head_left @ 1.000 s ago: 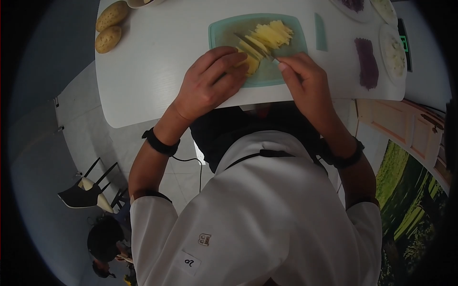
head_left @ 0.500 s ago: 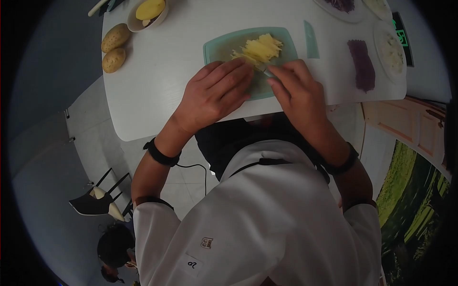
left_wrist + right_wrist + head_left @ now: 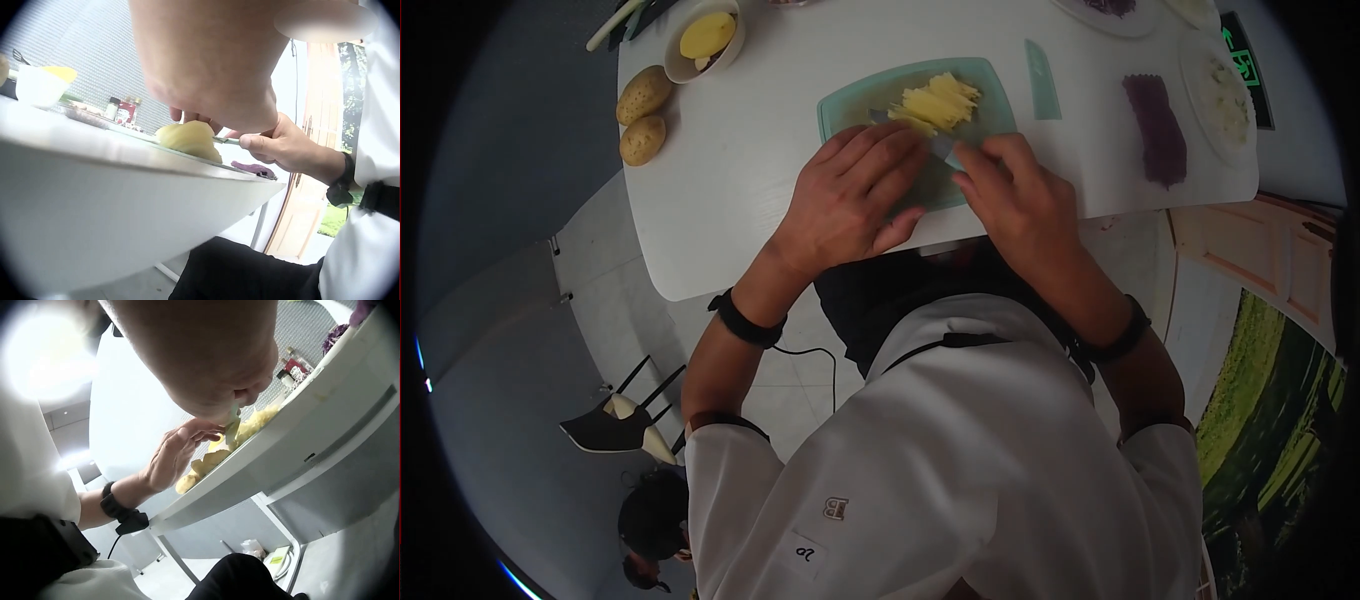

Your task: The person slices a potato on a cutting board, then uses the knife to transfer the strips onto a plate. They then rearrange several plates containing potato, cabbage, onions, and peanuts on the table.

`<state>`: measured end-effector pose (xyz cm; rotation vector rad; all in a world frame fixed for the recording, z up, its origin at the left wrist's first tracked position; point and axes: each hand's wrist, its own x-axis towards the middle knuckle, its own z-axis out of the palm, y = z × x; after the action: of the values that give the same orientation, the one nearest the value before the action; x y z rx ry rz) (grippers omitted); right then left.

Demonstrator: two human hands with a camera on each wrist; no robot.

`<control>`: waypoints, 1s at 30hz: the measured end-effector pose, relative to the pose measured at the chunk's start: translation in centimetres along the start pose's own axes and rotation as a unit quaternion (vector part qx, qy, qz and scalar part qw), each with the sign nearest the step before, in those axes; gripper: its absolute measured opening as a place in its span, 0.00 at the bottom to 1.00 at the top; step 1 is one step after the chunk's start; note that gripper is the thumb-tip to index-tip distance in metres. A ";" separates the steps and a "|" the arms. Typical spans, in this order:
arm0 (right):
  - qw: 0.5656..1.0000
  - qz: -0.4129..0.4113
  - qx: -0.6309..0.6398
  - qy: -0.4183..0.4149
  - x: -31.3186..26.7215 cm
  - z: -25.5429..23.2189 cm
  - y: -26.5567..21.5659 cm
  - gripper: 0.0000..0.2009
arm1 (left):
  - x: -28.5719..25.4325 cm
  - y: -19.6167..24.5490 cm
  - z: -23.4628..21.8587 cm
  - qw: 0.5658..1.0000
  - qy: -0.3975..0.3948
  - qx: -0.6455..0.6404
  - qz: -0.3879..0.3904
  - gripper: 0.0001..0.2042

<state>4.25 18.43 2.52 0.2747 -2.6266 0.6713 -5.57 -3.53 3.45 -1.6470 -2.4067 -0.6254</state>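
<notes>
In the head view, my right hand (image 3: 1025, 200) grips a small knife by its handle. The knife's blade (image 3: 941, 148) crosses the board and passes beneath the fingers of my left hand (image 3: 845, 200). Those fingers lie fairly straight over the blade and cut potato, the thumb held apart. Thin yellow potato strips (image 3: 940, 103) are heaped on the pale green cutting board (image 3: 832, 115), just beyond the blade. The left wrist view shows a rounded mass of sliced potato (image 3: 190, 139) below the left fingertips. From the right wrist, potato pieces (image 3: 209, 462) show beside the blade.
Two unpeeled potatoes (image 3: 644, 92) sit at the table's left edge, near a bowl (image 3: 733, 50) holding a peeled potato. A pale green blade-shaped piece (image 3: 1043, 80) lies right of the board. Farther right are a purple cloth-like strip (image 3: 1155, 130) and a plate of pale shreds (image 3: 1226, 110).
The left fingers have moved from gripping the potato slices to lying over the blade, and the thumb has spread away. The knife has shifted left under them. The head view has tilted, showing the bowl.
</notes>
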 end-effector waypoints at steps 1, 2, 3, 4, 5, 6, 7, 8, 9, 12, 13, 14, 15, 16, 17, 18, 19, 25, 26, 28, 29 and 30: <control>1.000 -0.016 0.000 0.012 0.0 0.1 0.1 0.16 | 0.0 0.0 0.0 1.000 -0.006 -0.002 -0.002 0.25; 0.999 -0.032 0.000 0.024 0.1 0.1 0.1 0.14 | 0.1 -0.1 0.1 1.000 -0.006 -0.001 -0.001 0.25; 0.999 -0.032 0.000 0.025 0.0 0.1 0.1 0.14 | 0.1 -0.1 0.1 1.000 -0.012 -0.004 -0.005 0.27; 0.999 -0.035 0.001 0.026 -0.1 0.1 0.1 0.14 | 0.1 -0.1 0.1 1.000 -0.019 -0.007 -0.008 0.28; 0.999 -0.039 0.001 0.027 -0.2 0.2 0.1 0.14 | 0.2 -0.1 0.1 1.000 -0.019 -0.006 -0.008 0.28; 0.999 -0.039 0.002 0.028 -0.3 0.2 0.1 0.14 | 0.3 -0.1 0.2 1.000 -0.021 -0.011 -0.012 0.29; 0.999 -0.040 0.006 0.029 -0.4 0.3 0.1 0.14 | 0.4 -0.1 0.2 0.999 -0.022 -0.017 -0.016 0.29; 0.999 -0.040 0.010 0.029 -0.5 0.3 0.1 0.14 | 0.5 -0.1 0.1 1.000 -0.023 -0.016 -0.015 0.29; 0.999 -0.040 0.010 0.030 -0.5 0.3 0.0 0.14 | 0.7 -0.1 0.0 1.000 -0.026 -0.012 -0.012 0.30; 0.998 -0.013 0.052 0.034 -0.3 -0.2 -0.2 0.12 | 1.2 0.2 -1.3 1.000 0.003 -0.002 -0.008 0.30; 0.993 0.035 0.109 0.039 -0.2 -0.3 -0.1 0.11 | 1.2 0.4 -1.9 0.999 0.036 0.005 -0.007 0.29; 0.982 0.083 0.166 0.043 -0.1 -0.4 0.1 0.10 | 0.8 0.4 -2.3 0.999 0.036 0.007 -0.011 0.29; 0.982 0.080 0.169 0.041 -0.1 -0.7 0.1 0.10 | 0.3 0.6 -2.7 0.996 0.083 0.009 -0.026 0.28; 0.975 0.109 0.192 0.031 -0.1 -1.0 0.2 0.10 | -0.3 0.8 -3.2 0.991 0.131 0.010 -0.040 0.27; 0.967 0.139 0.214 0.020 -0.1 -1.2 0.1 0.09 | -1.0 1.4 -3.9 0.990 0.121 0.001 -0.067 0.27; 0.967 0.138 0.214 0.017 -0.3 -1.1 0.0 0.09 | -1.8 1.4 -3.8 0.990 0.122 0.001 -0.070 0.27; 0.969 0.128 0.211 0.006 -0.4 -1.0 -0.1 0.09 | -3.0 1.3 -3.2 0.991 0.112 0.018 -0.070 0.27; 0.971 0.116 0.206 -0.045 -0.4 -0.2 -0.8 0.08 | -5.1 1.3 -1.3 0.990 0.099 0.070 -0.072 0.21; 0.971 0.117 0.204 -0.054 -0.3 0.1 -0.8 0.08 | -4.8 1.3 -1.1 0.990 0.104 0.069 -0.067 0.19; 0.973 0.119 0.189 -0.053 -0.2 0.3 -0.8 0.08 | -4.5 1.0 -0.6 0.989 0.112 0.067 -0.064 0.18; 0.975 0.124 0.176 -0.051 -0.1 0.3 -0.7 0.08 | -4.4 0.8 -0.3 0.990 0.113 0.052 -0.066 0.17; 0.976 0.123 0.174 -0.052 -0.1 0.3 -0.7 0.08 | -4.3 0.7 -0.1 0.991 0.113 0.036 -0.068 0.15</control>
<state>4.45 17.68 2.54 0.0836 -2.6549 1.2365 -3.32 -7.10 2.19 -1.3152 -2.3601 -0.6959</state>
